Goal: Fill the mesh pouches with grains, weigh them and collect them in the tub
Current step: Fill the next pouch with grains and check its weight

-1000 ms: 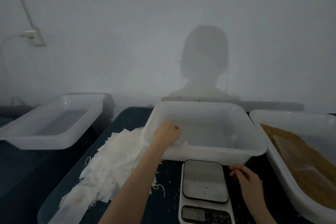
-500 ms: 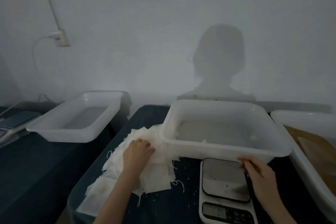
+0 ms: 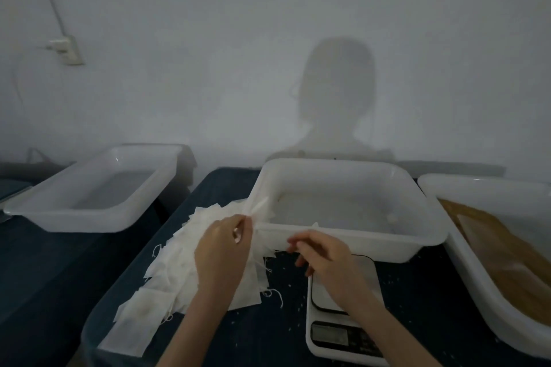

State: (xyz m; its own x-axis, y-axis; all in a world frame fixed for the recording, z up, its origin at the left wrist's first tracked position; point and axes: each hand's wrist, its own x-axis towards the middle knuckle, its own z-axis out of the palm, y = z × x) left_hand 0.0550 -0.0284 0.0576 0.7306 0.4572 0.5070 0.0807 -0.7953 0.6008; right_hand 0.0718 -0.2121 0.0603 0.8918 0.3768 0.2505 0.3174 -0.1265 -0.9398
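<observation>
Now the left hand (image 3: 222,243) has lifted one mesh pouch (image 3: 258,208) off the pile (image 3: 179,259) at nine o'clock of the tub (image 3: 343,243), pinching it, while the loosely curled, empty right hand (image 3: 323,256) arrives, likely to open it for filling.

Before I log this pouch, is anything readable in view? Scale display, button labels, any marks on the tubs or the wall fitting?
None can be read.
Scale: its display is dark and blurred, no digits legible; the button labels beside it are too small.
Centre tub, left tub, grain tub and wall socket: no print visible.
</observation>
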